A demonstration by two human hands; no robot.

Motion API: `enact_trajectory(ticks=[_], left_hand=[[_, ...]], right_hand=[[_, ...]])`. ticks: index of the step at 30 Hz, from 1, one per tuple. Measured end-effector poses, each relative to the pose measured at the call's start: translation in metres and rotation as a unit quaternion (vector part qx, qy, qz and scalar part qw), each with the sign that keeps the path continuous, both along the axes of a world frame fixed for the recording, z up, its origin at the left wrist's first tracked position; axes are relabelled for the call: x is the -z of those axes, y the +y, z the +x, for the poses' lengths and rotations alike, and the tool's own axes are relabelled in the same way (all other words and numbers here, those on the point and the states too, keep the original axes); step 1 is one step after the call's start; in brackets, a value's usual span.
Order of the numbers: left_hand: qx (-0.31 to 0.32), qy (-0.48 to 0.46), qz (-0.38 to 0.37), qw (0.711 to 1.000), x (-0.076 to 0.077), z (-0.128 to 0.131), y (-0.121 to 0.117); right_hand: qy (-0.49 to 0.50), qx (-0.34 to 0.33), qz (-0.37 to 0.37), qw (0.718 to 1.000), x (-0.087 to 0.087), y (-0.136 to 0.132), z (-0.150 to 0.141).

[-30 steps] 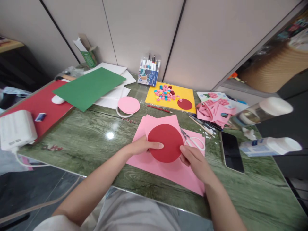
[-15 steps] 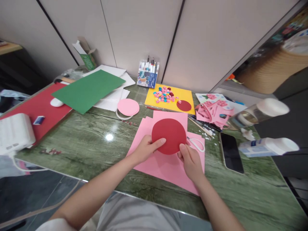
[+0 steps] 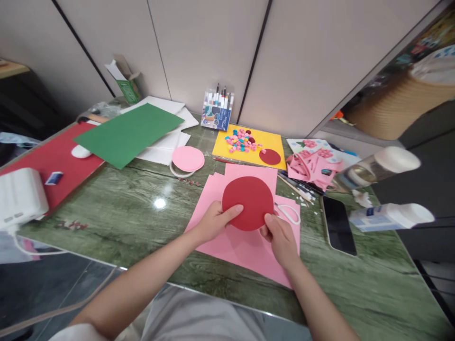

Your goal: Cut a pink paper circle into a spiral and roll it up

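Note:
A dark red paper circle is held just above pink paper sheets on the green marbled table. My left hand pinches the circle's left edge, thumb on top. My right hand pinches its lower right edge. White-handled scissors lie on the pink paper just right of the circle, partly hidden behind it.
A yellow sheet with small coloured paper bits and a small red disc lies behind. Pink scraps, a phone, glue bottles, a marker set, a pink disc, green paper and a white device surround.
Both hands have moved the red circle away from me, farther up the pink paper, and it now covers more of the scissors. Since half a second ago it has barely shifted.

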State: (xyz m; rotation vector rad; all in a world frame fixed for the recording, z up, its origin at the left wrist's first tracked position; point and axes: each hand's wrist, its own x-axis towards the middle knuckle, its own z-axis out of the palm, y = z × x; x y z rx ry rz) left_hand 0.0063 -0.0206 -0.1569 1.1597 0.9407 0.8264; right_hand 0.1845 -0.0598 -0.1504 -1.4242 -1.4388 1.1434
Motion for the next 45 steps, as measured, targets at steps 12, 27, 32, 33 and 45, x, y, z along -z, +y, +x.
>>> enact_trajectory(ticks=[12, 27, 32, 33, 45], left_hand=[[-0.021, -0.047, -0.07, 0.996, 0.013, 0.004, -0.001], [-0.021, -0.061, -0.074, 0.995, 0.006, 0.007, -0.008], [-0.007, -0.084, -0.064, 0.994, 0.003, 0.007, -0.007], [-0.006, -0.087, -0.063, 0.994, 0.003, 0.007, -0.007], [-0.026, -0.073, -0.018, 0.997, 0.004, 0.006, -0.009]], right_hand=[[-0.085, -0.015, 0.073, 0.994, -0.006, -0.005, 0.001], [-0.118, -0.029, 0.086, 0.989, -0.002, -0.006, 0.001], [-0.108, -0.033, 0.088, 0.99, -0.002, -0.005, 0.001], [-0.103, -0.034, 0.088, 0.99, -0.002, -0.005, 0.001], [-0.081, -0.024, 0.084, 0.993, 0.002, -0.003, -0.001]])
